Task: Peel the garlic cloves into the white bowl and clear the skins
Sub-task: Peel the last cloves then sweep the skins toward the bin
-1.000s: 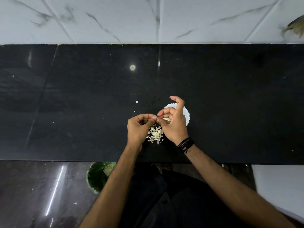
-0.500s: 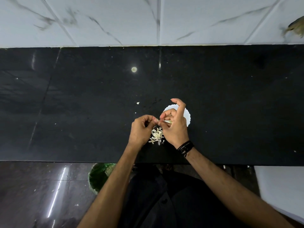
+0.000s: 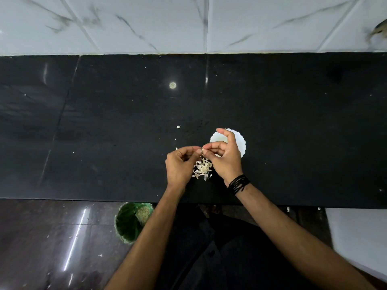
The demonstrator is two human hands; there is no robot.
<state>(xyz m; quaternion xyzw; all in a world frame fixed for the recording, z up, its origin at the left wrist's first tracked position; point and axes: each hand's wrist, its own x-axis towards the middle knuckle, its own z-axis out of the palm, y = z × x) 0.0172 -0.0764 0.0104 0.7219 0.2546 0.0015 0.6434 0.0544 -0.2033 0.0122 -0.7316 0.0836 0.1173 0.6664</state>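
below and left of the hands, a green bin [image 3: 131, 221]; left hand [image 3: 180, 164] and right hand [image 3: 225, 159] both pinch a garlic clove [image 3: 202, 151] between them, over a pile of skins [image 3: 202, 168]; white bowl [image 3: 240, 143] sits behind the right hand

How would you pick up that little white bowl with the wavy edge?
Probably by the white bowl's scalloped rim on its right side, coming from the right and above, thumb on the outer wall and fingers just inside. That side is bare; the right hand covers the left part, and the pile of garlic skins lies at its near left. How deep the bowl is cannot be told.
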